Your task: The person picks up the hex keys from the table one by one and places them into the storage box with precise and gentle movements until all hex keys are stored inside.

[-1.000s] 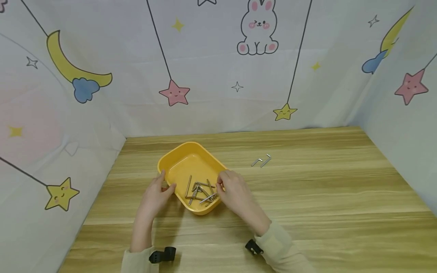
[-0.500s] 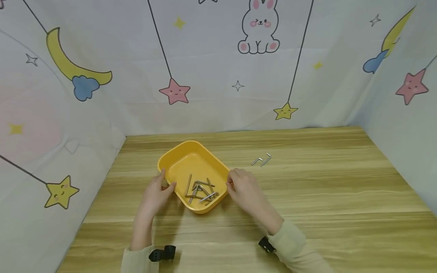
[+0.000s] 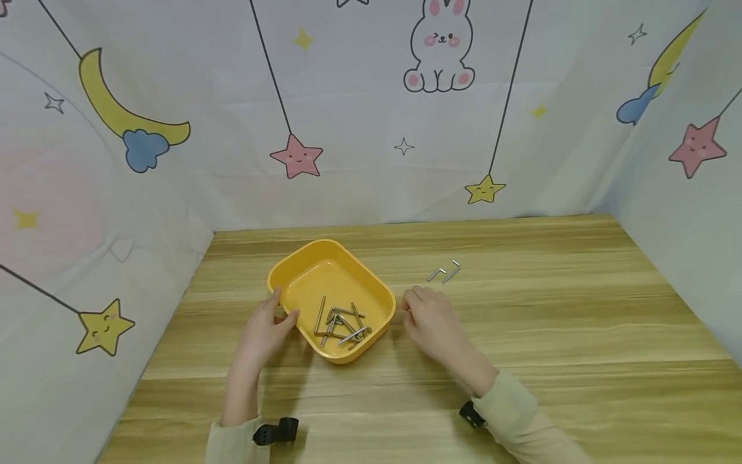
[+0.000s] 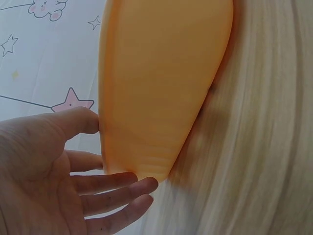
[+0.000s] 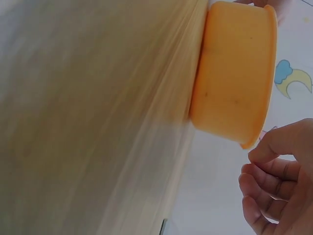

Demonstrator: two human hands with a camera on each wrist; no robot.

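On the wood-grain table, a yellow tray (image 3: 324, 277) holds several L-shaped metal hex keys (image 3: 342, 327) in its near right part. My left hand (image 3: 261, 332) is at the tray's left side, thumb and index tips at the rim. In the left wrist view, the other fingers (image 4: 117, 198) stretch nearly straight along the outer wall at the lower corner. To the right of the tray, apart from it, is my right hand (image 3: 435, 322). Its fingers are loosely curled, thumb against index, and nothing shows between them in the right wrist view.
Two small hex keys (image 3: 445, 272) lie on the table (image 3: 551, 322) beyond my right hand. A white cloth backdrop (image 3: 359, 116) printed with stars, moons and a rabbit closes off the back and both sides. Black wrist devices (image 3: 277, 431) sit at the sleeves.
My right hand has moved right, from over the tray's right rim to the table beside it. The left hand and the tray have stayed in place.
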